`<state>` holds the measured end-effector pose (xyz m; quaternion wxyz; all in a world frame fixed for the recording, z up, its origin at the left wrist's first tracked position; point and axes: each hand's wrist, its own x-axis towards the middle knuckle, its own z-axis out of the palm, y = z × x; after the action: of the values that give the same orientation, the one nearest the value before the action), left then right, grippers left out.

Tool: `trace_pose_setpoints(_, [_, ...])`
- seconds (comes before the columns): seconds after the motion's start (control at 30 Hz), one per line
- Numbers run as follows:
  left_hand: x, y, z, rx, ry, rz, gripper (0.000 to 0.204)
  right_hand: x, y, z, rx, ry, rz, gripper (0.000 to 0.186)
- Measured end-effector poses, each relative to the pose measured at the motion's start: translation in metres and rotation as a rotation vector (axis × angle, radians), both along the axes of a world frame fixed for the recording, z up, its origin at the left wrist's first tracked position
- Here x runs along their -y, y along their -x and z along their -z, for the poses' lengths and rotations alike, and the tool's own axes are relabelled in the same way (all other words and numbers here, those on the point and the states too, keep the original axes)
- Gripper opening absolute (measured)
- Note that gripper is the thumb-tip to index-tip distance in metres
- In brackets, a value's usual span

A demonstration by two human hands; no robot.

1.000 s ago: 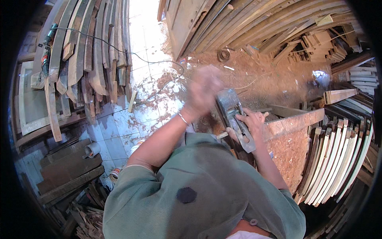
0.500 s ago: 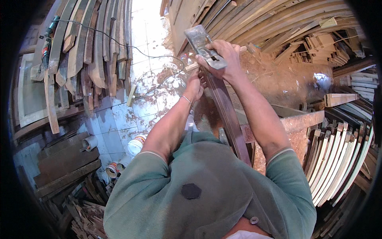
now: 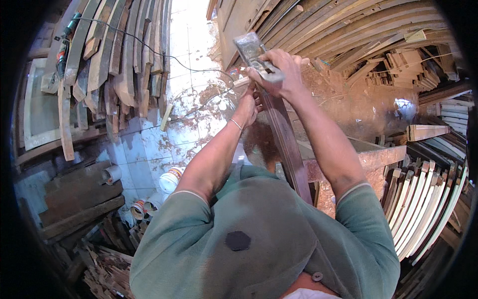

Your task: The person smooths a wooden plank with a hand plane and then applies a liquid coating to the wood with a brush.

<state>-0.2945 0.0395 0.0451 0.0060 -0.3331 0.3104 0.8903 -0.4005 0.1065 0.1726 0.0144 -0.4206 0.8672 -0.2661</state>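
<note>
The person's green-shirted torso [image 3: 239,219] fills the lower middle, leaning forward over the work. Long boards [image 3: 343,30] are stacked across the upper right, and rough planks [image 3: 104,60] lie side by side at the upper left, with a tiled floor [image 3: 137,152] below and to the right of them.

Both arms reach forward and inward. The right arm [image 3: 328,129] runs long and fairly straight up and to the left; the left arm [image 3: 211,154] slants up and to the right, its elbow bent out beside the torso.

Between the arms a dark grooved timber [image 3: 286,144] slopes from the torso to the hands. The metal hand plane [image 3: 249,46] is at the timber's far end, its nose pointing up and to the left.

The right grip [image 3: 285,74] is closed over the plane's near part, knuckles up, wrist nearly in line with the forearm. The left grip [image 3: 247,107] is half curled, thumb raised to the left end of the plane's wooden cross handle [image 3: 241,82], fingers bent toward the timber; whether it is closed on the handle cannot be told. A thin bracelet [image 3: 236,124] circles the left wrist.
</note>
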Motion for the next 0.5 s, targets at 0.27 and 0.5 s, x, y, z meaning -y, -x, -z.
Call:
trace_pose_setpoints(0.27, [0.042,-0.022,-0.073,-0.106,1.074,-0.444,0.025,-0.116,-0.087,-0.002,-0.069,0.125,-0.017,0.048])
trace_pose_setpoints(0.5, [-0.079,-0.019,-0.136,-1.02,1.604,0.308,0.018,-0.187,-0.106,0.037,0.044,-0.053,-0.043,0.064])
